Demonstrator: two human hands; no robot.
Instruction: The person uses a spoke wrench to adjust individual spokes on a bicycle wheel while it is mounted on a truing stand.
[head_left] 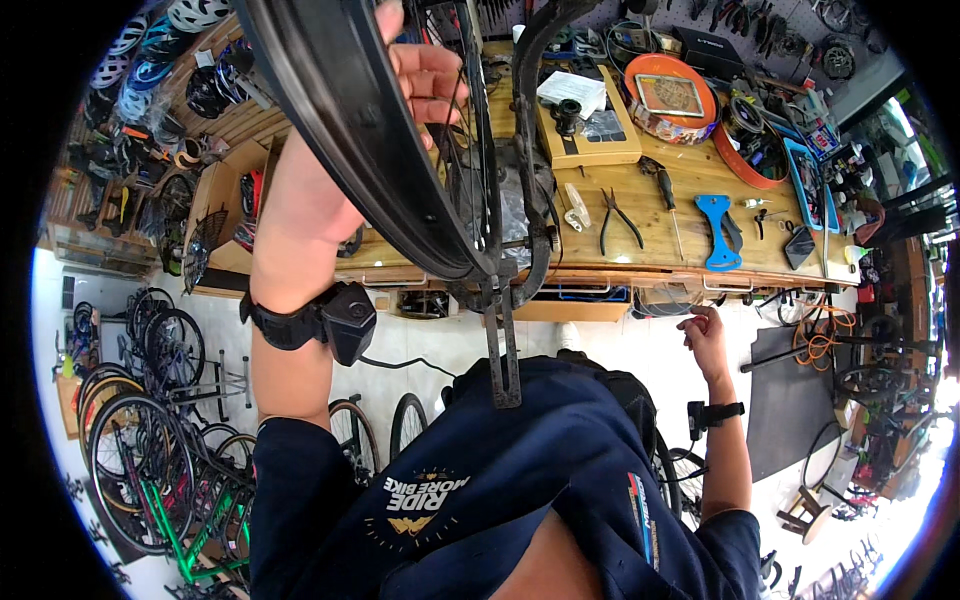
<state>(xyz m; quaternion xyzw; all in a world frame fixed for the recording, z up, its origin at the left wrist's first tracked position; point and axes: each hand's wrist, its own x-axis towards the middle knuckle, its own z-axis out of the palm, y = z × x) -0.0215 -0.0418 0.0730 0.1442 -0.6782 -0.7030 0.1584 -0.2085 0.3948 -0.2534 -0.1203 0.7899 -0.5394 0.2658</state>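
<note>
A black bicycle wheel rim (365, 130) stands upright in front of me, held in a dark metal truing stand (527, 110) with a slotted bar (506, 365) pointing toward me. My left hand (425, 85) reaches behind the rim, among the spokes (480, 110). Its fingers are apart and partly bent, touching or very near a spoke; the rim hides part of the palm. Below the bench front, my right hand (706, 340) is off to the right with nothing in it, fingers loosely bent and apart. Nearest to it is the bench's drawer edge.
On the wooden bench (590, 240) lie pliers (620, 220), a screwdriver (665, 195), a blue tool (716, 232) and a yellow-edged box (590, 145). Round orange tins (670, 75) stand farther back. Bicycles (150, 440) crowd the left floor; a stool (805, 520) is at right.
</note>
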